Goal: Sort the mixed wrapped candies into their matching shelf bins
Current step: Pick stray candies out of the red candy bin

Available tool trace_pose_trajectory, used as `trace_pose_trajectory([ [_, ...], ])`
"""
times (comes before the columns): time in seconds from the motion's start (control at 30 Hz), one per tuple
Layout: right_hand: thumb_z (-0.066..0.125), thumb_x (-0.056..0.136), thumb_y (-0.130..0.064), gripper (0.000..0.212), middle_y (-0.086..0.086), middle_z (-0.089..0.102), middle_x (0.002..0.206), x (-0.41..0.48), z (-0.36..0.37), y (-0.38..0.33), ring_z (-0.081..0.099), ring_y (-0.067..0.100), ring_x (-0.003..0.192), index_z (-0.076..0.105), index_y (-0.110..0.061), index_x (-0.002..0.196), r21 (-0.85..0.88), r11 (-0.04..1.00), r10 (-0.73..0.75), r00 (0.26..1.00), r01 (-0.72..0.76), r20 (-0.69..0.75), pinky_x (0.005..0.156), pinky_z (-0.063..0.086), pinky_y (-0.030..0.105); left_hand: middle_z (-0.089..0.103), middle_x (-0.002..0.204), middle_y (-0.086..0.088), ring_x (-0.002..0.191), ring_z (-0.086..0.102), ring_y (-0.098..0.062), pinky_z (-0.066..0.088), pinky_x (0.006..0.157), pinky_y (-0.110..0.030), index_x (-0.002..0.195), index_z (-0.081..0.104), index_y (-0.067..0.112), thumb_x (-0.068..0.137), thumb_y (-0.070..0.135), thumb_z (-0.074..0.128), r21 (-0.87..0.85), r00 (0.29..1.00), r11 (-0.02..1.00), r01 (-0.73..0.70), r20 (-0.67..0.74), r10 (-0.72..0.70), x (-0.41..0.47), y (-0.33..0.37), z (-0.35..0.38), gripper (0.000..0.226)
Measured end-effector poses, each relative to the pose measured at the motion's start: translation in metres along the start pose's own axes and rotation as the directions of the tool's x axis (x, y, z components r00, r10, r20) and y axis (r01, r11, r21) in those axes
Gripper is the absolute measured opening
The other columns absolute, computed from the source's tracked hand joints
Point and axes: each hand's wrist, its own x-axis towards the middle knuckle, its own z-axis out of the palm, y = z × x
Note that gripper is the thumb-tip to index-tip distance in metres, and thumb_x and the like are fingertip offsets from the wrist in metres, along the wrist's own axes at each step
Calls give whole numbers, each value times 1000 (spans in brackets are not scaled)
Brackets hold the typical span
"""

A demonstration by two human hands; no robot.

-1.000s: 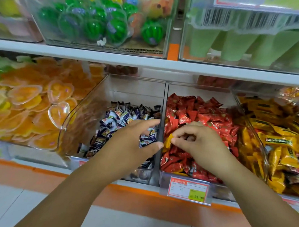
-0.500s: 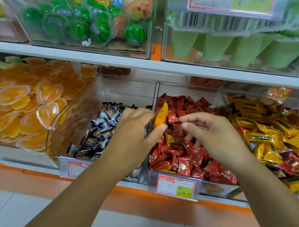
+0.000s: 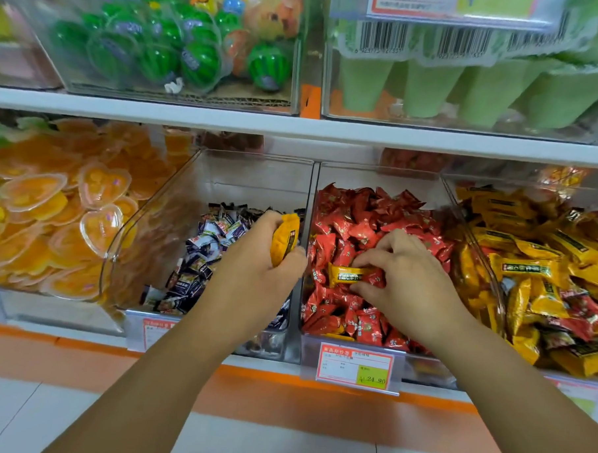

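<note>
Gripping one yellow foil-wrapped candy (image 3: 284, 239) above the divider between the clear bins, the left hand (image 3: 254, 275) curls shut; the right hand (image 3: 405, 275) pinches another yellow wrapped candy (image 3: 348, 273) lying on the red wrapped candies (image 3: 356, 222).

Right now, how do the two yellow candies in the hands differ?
The left-hand candy stands upright, lifted off the pile; the right-hand candy lies flat on the red candies. The left hand wraps its candy; the right hand pinches one end with its fingers. Both are yellow-wrapped and dark-labelled.
</note>
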Motion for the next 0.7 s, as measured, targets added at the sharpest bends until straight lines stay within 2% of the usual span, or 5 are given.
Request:
trace_pose_trajectory([
  [0.17,65,80,-45,25,-19,56,95,-6,-17,3,49,6,91,65,-41,105,286,957,-7,994,37,-105,80,42,26,43,53,12,48,37,-6,34,49,-13,74,50,27,85,44,64,25,998,998,-63,31,62,2,2,1,24],
  [0.37,76,79,-19,30,-11,53,95,-9,-23,-15,49,-6,79,70,-28,107,382,887,-192,960,259,-206,69,41,12,60,70,25,64,56,6,38,56,-6,100,62,44,77,54,65,41,995,995,-94,47,92,5,0,7,25],
  [0.5,73,82,-10,32,-9,56,98,-10,-26,-25,53,2,82,68,-27,109,491,816,-229,950,306,-213,71,46,19,59,67,15,58,51,1,37,54,-11,76,66,36,76,51,68,50,991,991,-126,44,124,5,2,7,15],
  [0.63,69,84,-4,50,-7,63,99,-9,-31,-26,65,16,83,57,-37,120,805,589,-109,994,70,-6,73,56,30,49,60,10,53,45,-3,34,50,-14,67,61,30,79,51,64,74,993,990,-119,-3,120,4,2,5,24],
  [0.7,65,86,0,33,0,69,90,-9,-37,-18,68,16,72,65,-27,104,766,635,-72,979,-100,188,61,56,27,49,53,3,43,42,-5,33,42,-19,74,62,24,85,47,61,45,995,996,-76,-67,79,4,3,0,26],
])
